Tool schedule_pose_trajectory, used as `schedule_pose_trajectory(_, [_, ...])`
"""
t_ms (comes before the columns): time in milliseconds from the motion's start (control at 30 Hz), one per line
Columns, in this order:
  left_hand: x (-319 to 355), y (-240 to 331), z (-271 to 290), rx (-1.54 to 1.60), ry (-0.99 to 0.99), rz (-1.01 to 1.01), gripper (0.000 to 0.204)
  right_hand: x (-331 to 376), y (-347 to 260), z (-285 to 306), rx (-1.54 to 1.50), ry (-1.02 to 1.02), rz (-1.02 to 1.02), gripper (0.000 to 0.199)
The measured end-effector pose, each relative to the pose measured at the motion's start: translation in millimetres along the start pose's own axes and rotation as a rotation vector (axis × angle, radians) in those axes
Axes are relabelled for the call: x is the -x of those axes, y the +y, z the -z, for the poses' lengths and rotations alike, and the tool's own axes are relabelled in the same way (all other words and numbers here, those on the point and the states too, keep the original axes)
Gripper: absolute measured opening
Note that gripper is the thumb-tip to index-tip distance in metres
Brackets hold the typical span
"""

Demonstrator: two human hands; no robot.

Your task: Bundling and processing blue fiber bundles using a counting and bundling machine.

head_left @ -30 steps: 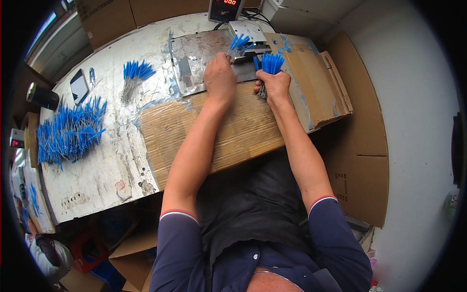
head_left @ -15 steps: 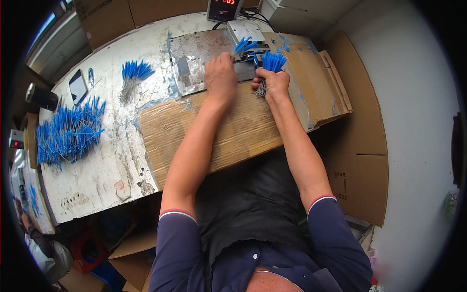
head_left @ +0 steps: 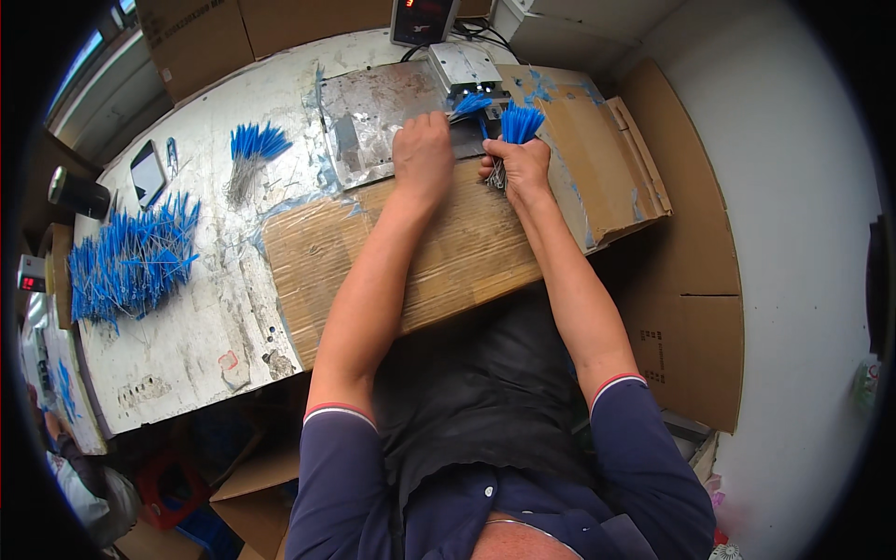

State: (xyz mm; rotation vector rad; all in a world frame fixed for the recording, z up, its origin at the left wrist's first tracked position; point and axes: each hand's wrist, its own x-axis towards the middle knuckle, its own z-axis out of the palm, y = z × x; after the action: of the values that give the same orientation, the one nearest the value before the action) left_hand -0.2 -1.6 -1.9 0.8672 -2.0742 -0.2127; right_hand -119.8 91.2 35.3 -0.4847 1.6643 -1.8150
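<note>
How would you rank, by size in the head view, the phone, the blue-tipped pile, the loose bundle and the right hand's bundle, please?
Blue-tipped pile
Loose bundle
Phone, held bundle: too close to rank; the right hand partly covers the latter

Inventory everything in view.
Heap of blue-tipped wires: one, blue/grey, table left
Small blue-tipped bunch: one, blue/grey, right of heap
Held blue-tipped bunches: two, blue/grey, one per hand
Rectangular phone: one, dark, beyond heap
Cylindrical container: one, black, far left
Flat metal plate: one, grey, mid-table
Boxy metal device: one, pale, table back
Boxy red-lit displays: two, black/grey, back and left edge
Cardboard pieces: several, brown, around table
Worn table: one, white, centre
Co-worker: one, partly visible, lower left
Left hand and right hand: two, bare, mid-table
Short sleeves: two, navy, bottom
</note>
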Motion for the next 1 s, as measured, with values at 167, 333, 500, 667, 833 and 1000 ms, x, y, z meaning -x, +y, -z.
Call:
schedule_pose_trajectory(167, [0,1,0,-0.071,-0.027,0.042,0.006,0,1,-4,0.031,0.018,0.028,0.014])
schedule_pose_trajectory(333, [-2,-1,1,-0.032,0.071,0.177,0.008,-2,3,-5,0.036,0.039,0.052,0.014])
schedule_pose_trajectory(500, [-4,-1,6,0.030,0.161,0.281,0.011,-6,2,-9,0.056,0.060,0.063,0.014])
schedule_pose_trajectory(667, [-8,-1,6,0.128,0.281,0.114,0.012,-8,0,-14,0.111,0.089,0.037,0.014])
schedule_pose_trajectory(833, [-4,-1,5,0.112,0.108,0.134,0.014,-8,-1,-1,-0.009,-0.007,-0.001,0.011])
schedule_pose_trajectory(1000, [-3,0,6,0.114,0.065,0.120,0.016,-3,0,9,-0.189,-0.116,-0.019,0.011])
